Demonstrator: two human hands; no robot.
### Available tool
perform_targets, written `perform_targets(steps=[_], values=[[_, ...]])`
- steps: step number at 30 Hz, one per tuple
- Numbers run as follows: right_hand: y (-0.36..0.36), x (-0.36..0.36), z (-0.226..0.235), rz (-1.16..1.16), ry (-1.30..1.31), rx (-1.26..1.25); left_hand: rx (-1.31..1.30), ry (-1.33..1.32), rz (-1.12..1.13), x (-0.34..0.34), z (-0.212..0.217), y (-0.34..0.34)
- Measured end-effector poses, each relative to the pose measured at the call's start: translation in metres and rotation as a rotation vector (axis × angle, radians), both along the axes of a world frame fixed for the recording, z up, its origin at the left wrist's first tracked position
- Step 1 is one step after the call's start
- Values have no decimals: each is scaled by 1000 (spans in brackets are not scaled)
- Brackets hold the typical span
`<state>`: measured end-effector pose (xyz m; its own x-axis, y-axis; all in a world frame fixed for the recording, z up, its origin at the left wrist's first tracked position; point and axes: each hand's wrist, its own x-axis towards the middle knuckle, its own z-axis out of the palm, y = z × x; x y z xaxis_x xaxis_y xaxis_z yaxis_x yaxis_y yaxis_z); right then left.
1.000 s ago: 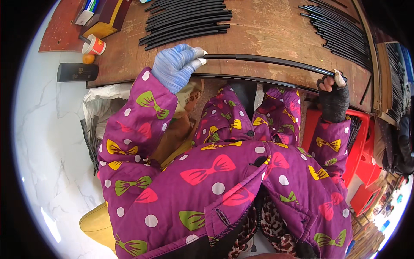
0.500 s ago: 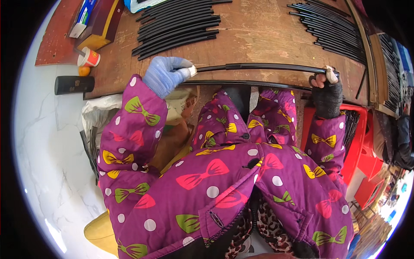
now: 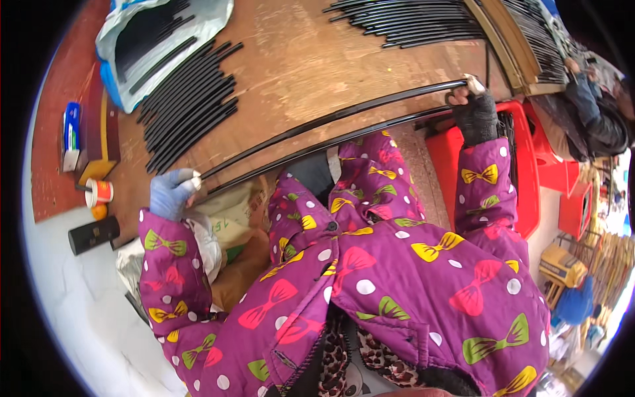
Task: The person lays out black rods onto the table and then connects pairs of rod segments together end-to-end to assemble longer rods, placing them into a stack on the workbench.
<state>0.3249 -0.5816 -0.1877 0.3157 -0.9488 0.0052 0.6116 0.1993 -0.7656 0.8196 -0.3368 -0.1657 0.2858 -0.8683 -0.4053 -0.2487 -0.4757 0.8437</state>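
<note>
Fingers of left hand [image 3: 170, 193] and right hand [image 3: 475, 114] pinching black rod [image 3: 331, 119] ends along table edge [image 3: 264, 173].

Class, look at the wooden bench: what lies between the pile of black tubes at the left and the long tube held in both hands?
In the head view, only bare wood lies between the pile of black tubes and the long tube.

We see bare wooden tabletop [image 3: 311, 73] open between the two stacks of black rods [image 3: 192, 106] [image 3: 410, 16]. The long black rod [image 3: 331, 119] bars its near edge. A red crate [image 3: 522, 172] crowds the right side.
</note>
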Motion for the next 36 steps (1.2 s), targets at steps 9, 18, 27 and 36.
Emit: perform_targets(steps=[9, 18, 27, 36], values=[[-5, -8, 5, -40, 96, 229, 4, 118, 36, 3, -10, -1], [-34, -52, 18, 81, 62, 106, 50, 89, -4, 9, -11, 4], [-38, -68, 22, 122, 448, 75, 132, 36, -15, 1, -14, -1], [-52, -46, 22, -52, 1988, -547, 78, -232, -145, 0, -27, -4]])
